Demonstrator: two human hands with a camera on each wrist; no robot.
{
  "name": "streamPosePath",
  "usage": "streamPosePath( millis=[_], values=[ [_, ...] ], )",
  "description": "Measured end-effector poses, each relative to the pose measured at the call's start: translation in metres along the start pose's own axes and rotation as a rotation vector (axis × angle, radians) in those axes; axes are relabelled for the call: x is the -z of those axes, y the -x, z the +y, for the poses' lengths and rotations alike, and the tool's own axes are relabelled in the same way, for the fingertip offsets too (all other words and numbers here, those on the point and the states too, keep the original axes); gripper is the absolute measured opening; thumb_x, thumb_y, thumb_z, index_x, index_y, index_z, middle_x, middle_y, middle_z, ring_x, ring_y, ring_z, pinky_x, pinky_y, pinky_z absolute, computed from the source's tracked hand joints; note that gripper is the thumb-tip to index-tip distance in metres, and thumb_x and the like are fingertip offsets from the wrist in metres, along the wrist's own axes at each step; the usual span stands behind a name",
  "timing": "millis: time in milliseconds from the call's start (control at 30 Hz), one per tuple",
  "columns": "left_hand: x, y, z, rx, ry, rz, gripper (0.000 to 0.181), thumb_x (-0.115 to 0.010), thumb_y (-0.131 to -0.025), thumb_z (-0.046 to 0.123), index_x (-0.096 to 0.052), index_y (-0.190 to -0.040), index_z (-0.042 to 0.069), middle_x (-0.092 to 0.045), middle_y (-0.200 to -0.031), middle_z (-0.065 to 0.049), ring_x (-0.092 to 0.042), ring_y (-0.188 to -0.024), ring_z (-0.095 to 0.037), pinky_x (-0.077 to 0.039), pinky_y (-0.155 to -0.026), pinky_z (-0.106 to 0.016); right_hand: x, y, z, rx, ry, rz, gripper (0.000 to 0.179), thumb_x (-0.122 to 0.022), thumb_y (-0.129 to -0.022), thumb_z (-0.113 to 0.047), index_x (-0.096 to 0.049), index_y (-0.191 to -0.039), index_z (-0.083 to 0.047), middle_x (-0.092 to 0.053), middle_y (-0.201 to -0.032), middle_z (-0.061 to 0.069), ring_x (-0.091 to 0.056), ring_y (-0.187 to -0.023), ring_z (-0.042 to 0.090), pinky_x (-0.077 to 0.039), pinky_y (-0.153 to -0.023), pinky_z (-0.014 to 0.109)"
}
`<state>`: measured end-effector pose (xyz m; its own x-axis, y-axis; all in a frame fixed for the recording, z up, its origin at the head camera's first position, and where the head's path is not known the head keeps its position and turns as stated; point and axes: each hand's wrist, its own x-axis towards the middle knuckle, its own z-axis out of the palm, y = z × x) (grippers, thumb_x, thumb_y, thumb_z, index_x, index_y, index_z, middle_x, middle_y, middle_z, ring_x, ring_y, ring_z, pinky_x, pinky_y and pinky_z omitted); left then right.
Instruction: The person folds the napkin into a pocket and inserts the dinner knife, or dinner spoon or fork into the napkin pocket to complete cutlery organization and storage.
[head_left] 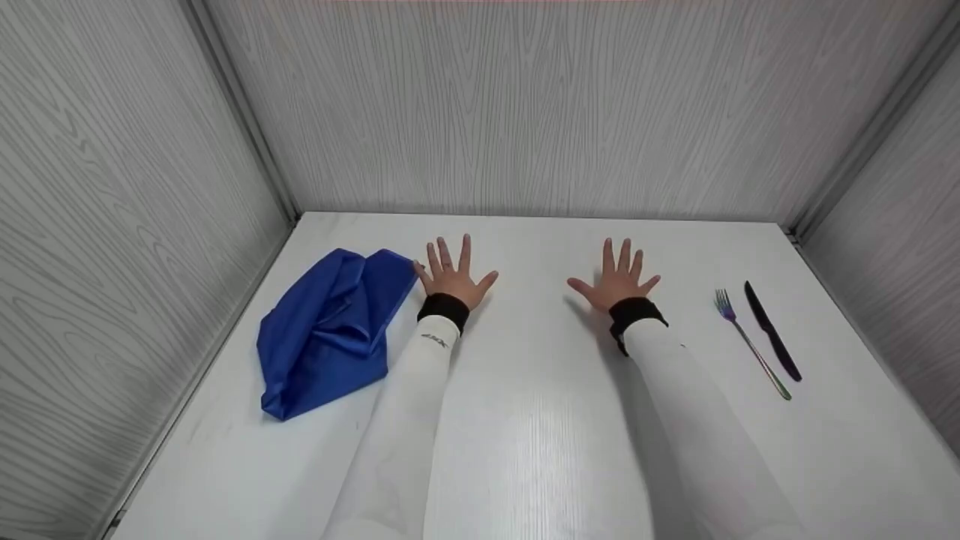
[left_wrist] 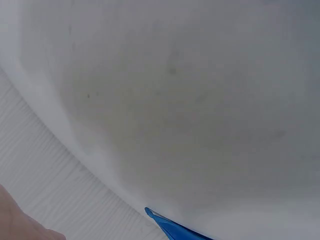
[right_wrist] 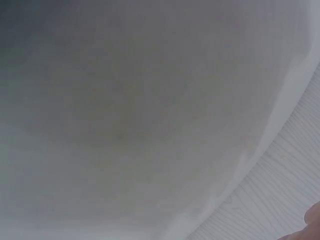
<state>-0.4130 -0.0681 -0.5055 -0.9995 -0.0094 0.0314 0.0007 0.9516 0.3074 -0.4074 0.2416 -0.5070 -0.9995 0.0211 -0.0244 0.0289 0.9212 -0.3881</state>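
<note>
My left hand [head_left: 452,283] is spread palm down over the white table, its little finger right at the edge of a crumpled blue cloth [head_left: 330,337]. A corner of that blue cloth [left_wrist: 177,231] shows at the bottom of the left wrist view, with part of the hand [left_wrist: 22,222] at lower left. To the right, my right hand [head_left: 616,286] is likewise spread, fingers straight, holding nothing. Beyond it lie a fork [head_left: 752,345] with a rainbow sheen and a black table knife [head_left: 772,330], side by side. In the right wrist view only a bit of the hand [right_wrist: 307,230] shows.
The white table [head_left: 525,420] carries the cloth on its left and the cutlery on its right. Wood-grain panels rise behind it, the back wall [head_left: 525,112], and on both sides, the left wall [head_left: 112,225] and the right wall [head_left: 900,210].
</note>
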Motion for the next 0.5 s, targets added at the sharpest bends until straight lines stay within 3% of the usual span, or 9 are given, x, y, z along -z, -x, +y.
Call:
streamPosePath(
  millis=[167, 333, 500],
  values=[
    [0.003, -0.001, -0.011, 0.059, -0.032, -0.004, 0.094, -0.042, -0.101, 0.075, 0.003, -0.17, 0.032, 0.008, -0.175, -0.023, 0.011, -0.163, -0.041, 0.006, -0.126, -0.069, -0.001, 0.001, 0.0, -0.007, 0.009, 0.001, 0.115, -0.052, -0.095, -0.077, 0.01, -0.169, -0.013, 0.021, -0.174, 0.02, 0.017, -0.161, 0.047, 0.008, -0.115, 0.084],
    [0.004, -0.001, -0.027, 0.161, -0.02, 0.005, 0.095, -0.044, -0.102, 0.072, 0.001, -0.171, 0.025, 0.004, -0.174, -0.029, 0.007, -0.163, -0.044, 0.003, -0.127, -0.068, -0.002, 0.001, 0.001, -0.006, -0.008, 0.0, 0.115, -0.053, -0.095, -0.076, 0.009, -0.169, -0.013, 0.021, -0.174, 0.02, 0.018, -0.16, 0.047, 0.01, -0.115, 0.084],
    [0.003, -0.003, -0.04, 0.262, -0.026, -0.025, 0.095, -0.046, -0.105, 0.066, 0.001, -0.17, 0.016, 0.001, -0.173, -0.032, 0.003, -0.163, -0.046, -0.004, -0.127, -0.068, -0.002, 0.0, 0.003, -0.009, 0.003, 0.001, 0.114, -0.053, -0.096, -0.075, 0.009, -0.169, -0.013, 0.02, -0.174, 0.02, 0.017, -0.161, 0.046, 0.009, -0.114, 0.084]
  ],
)
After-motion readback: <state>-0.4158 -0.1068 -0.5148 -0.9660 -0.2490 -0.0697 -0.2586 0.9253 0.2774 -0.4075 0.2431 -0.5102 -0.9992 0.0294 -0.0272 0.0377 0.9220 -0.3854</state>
